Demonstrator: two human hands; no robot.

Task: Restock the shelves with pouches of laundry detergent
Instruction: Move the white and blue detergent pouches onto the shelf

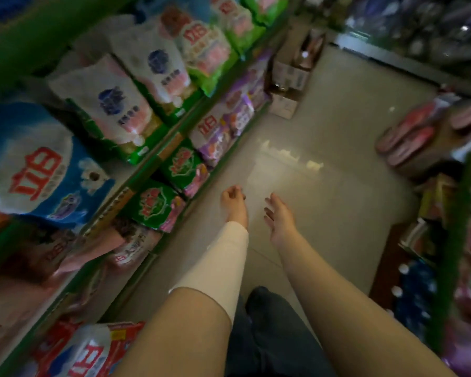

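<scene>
Both arms were seen stretched forward and down over the aisle floor (324, 137), and nothing was held in either hand. The left hand (233, 201), below a pale sleeve (223, 257), was loosely curled with the fingers bent inward around empty air. The right hand (279, 217) was spread open, palm turned toward the left, fingers apart.

The detergent pouches were found on the green shelves (172, 144) that ran along the left of the aisle. The nearest were the green pouches (154, 204) at the front edge of a low shelf, just beside and to the left of the left hand. White pouches (112, 110) and a blue pouch (38, 170) were stacked on the shelf above, higher and further left. The pouches were laid flat or leaning, with their long axes running from the shelf's back toward its front edge.

Every pouch was thus placed to the left of both hands, and the left hand was judged the nearer. A cardboard box (288, 77) was stood on the floor at the far end of the shelving, well apart from the hands; whether it held fresh stock could not be told. No pouch was yet being carried.
</scene>
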